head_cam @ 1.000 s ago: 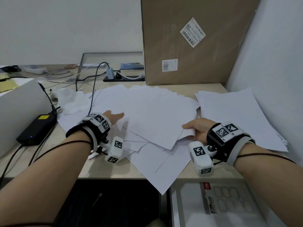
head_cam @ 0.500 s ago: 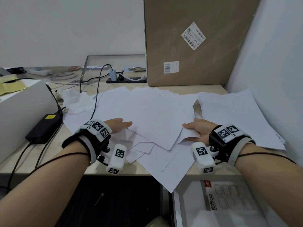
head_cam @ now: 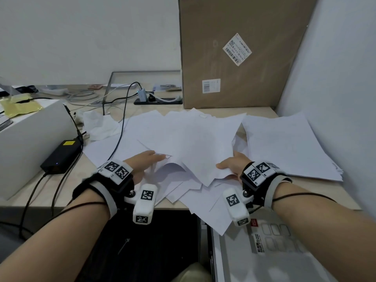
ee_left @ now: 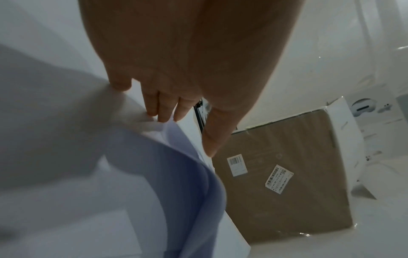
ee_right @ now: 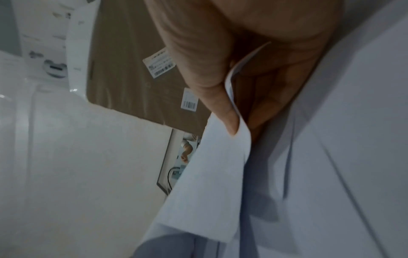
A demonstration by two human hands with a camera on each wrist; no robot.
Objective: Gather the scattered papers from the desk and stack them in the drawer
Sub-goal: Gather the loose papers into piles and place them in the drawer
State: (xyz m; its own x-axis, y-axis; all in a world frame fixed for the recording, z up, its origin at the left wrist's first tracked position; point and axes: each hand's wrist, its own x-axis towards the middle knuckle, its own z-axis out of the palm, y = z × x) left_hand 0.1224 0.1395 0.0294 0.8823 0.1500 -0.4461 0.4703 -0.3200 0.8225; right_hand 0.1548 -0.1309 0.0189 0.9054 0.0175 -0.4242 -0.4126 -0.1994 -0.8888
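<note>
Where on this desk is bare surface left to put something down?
Bare wood shows along the near edge of the desk, between the black power adapter and the left hand, though its cables cross there. A narrow strip lies before the cardboard box. The middle is crowded with scattered papers, the right with a paper stack.

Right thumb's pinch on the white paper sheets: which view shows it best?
Right wrist: the thumb presses a white sheet edge against the fingers behind. Head shows only the right hand from above; left wrist doesn't show it.
</note>
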